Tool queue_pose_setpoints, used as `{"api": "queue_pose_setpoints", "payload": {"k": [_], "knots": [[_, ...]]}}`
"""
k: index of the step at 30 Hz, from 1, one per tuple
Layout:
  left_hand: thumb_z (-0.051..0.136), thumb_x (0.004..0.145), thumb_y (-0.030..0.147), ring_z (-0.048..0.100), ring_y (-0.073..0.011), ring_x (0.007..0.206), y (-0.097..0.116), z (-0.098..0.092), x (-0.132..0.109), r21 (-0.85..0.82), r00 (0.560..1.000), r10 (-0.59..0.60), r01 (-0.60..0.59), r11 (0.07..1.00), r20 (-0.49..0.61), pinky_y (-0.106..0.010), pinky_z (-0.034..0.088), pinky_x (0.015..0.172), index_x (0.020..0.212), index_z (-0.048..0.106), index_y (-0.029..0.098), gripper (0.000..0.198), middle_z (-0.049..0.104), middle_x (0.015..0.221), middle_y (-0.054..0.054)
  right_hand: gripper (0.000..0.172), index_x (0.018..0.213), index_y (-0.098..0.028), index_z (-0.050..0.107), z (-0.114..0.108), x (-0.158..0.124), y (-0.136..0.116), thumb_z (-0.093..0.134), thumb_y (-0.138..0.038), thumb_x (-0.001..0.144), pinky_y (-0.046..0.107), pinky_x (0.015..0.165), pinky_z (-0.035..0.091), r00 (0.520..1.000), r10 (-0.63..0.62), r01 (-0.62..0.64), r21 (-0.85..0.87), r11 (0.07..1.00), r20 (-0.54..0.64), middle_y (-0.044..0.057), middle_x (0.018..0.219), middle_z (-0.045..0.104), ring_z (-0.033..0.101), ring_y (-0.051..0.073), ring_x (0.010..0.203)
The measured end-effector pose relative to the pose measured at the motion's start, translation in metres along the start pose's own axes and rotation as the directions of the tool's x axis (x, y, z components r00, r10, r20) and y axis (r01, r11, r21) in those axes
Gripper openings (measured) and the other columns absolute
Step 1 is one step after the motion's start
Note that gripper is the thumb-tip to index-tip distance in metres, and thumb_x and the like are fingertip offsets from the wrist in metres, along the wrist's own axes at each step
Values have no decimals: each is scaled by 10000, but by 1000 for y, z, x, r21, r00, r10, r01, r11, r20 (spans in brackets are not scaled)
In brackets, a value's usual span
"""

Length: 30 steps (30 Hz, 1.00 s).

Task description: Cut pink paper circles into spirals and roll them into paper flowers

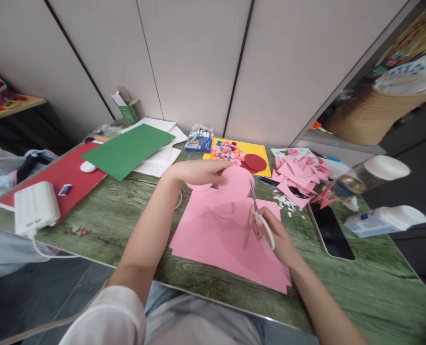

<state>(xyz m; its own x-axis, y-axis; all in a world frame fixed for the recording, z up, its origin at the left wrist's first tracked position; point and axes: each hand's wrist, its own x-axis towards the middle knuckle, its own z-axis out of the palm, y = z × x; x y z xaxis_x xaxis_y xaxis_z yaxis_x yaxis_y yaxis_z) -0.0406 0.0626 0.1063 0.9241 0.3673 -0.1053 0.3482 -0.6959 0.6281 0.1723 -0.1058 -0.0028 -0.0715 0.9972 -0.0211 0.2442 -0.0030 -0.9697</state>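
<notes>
My left hand (198, 171) pinches a round pink paper piece (236, 183) and holds it above the table. In my right hand (274, 237) is a pair of white-handled scissors (259, 215), whose blades point up at the right edge of that pink round. Below both hands lie pink paper sheets (216, 239) flat on the green wood-grain table (342, 282). A smaller pink cut piece (198, 187) rests just under my left hand.
Pink paper scraps (299, 175) pile at the right, beside a black phone (331, 230) and white bottles (385, 220). At the back lie a yellow sheet with pompoms (230, 151), a paint set (198, 141), green paper (128, 148) and red paper (62, 175). A white device (35, 206) sits left.
</notes>
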Motion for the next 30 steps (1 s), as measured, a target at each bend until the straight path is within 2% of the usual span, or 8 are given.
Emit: {"api": "queue_pose_setpoints", "payload": {"k": [8,13,21,30], "knots": [[397,826,271,428,-108,685,-4,-1,0,-47,999,28,-29,998,-27,-229,356,618,769,382,171,116,444,774,-14,183,824,-223,427,-1,2,2,437,-395,886,261,558,348,1000,-2,2,4,1000,24,-51,627,436,413,107,547],[381,832,270,475,-119,726,-1,0,0,-39,1000,-11,12,999,14,-229,370,632,784,405,167,116,466,780,-16,187,815,-223,420,-1,1,-1,428,-394,891,266,577,348,1000,1,-2,4,1000,28,-52,633,436,411,108,554],[361,845,266,499,-119,750,-1,4,3,-11,995,-22,23,1000,98,-222,369,627,965,453,166,182,531,867,-27,202,796,-221,407,-1,0,-5,409,-395,899,276,600,345,1000,-17,17,4,1000,19,-41,649,438,411,116,584],[382,824,260,483,-120,730,1,1,1,-20,999,-2,3,1000,44,-223,364,621,796,406,174,93,472,779,-14,196,809,-219,419,-1,0,-5,419,-395,894,274,592,350,1000,-9,9,-16,1000,24,-43,633,442,414,114,571]]}}
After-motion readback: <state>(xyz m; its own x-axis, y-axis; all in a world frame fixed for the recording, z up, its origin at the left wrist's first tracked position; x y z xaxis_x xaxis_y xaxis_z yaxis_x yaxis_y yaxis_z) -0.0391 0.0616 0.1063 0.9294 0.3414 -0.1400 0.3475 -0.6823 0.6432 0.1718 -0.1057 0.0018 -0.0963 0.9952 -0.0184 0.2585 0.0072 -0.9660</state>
